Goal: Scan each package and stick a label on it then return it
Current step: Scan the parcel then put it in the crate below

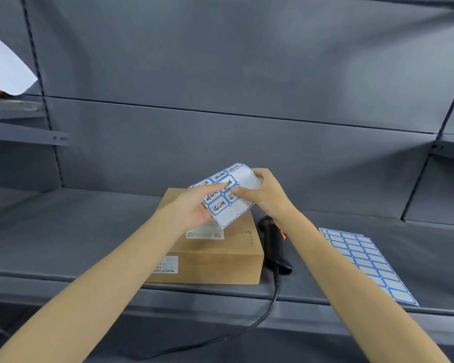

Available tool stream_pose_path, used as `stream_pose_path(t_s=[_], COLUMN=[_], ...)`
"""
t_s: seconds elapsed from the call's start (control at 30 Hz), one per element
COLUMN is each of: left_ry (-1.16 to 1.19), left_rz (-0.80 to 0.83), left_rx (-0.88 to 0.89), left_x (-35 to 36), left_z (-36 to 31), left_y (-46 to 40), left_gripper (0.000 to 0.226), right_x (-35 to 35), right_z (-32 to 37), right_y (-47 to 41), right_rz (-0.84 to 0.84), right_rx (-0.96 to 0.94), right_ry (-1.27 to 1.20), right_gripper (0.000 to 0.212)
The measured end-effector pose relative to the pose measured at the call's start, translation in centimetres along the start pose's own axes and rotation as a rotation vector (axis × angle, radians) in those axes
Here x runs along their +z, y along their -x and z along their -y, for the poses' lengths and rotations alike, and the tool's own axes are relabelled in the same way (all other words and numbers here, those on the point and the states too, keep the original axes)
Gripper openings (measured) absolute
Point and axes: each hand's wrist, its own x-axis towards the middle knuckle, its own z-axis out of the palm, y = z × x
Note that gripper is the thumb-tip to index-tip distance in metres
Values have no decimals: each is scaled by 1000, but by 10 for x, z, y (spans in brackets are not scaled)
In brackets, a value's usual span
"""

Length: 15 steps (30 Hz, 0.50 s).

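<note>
A flat brown cardboard package (215, 255) lies on the grey shelf (63, 231), with a white printed label on its top and a barcode sticker on its front side. Above it both hands hold a sheet of blue-bordered labels (227, 195) with handwriting on several of them. My left hand (194, 205) grips the sheet's lower left part from beneath, thumb on top. My right hand (262, 192) pinches the sheet at its right side, thumb on a label near the middle. A black barcode scanner (273, 242) lies just right of the package, under my right forearm.
A stack of blank blue-bordered label sheets (370, 263) lies on the shelf at the right, close to the front edge. The scanner's black cable (247, 328) hangs over the shelf front. A white paper (8, 69) sits on a higher shelf at far left.
</note>
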Motion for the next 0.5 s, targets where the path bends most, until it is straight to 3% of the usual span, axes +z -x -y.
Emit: stream_pose_path(t_s=[0.1,0.2,0.37,0.5], left_ry=[29,69,85,77], left_rz=[-73,-137,-124,-101], left_rx=[32,56,53,69], left_x=[-3,-5,-3,0], left_z=[1,-1,-1,0], left_y=[-3,-7,-9,-9], left_gripper=[17,35,39,36], right_x=[5,8,12,13], right_z=[-4,-9,-10,-7], right_y=[0,2,-2,-1], right_rz=[-179,-296,-291,-266], right_rx=[-103,-235,-270,-285], right_ry=[300,452,497,392], right_gripper=[55,39,29,20])
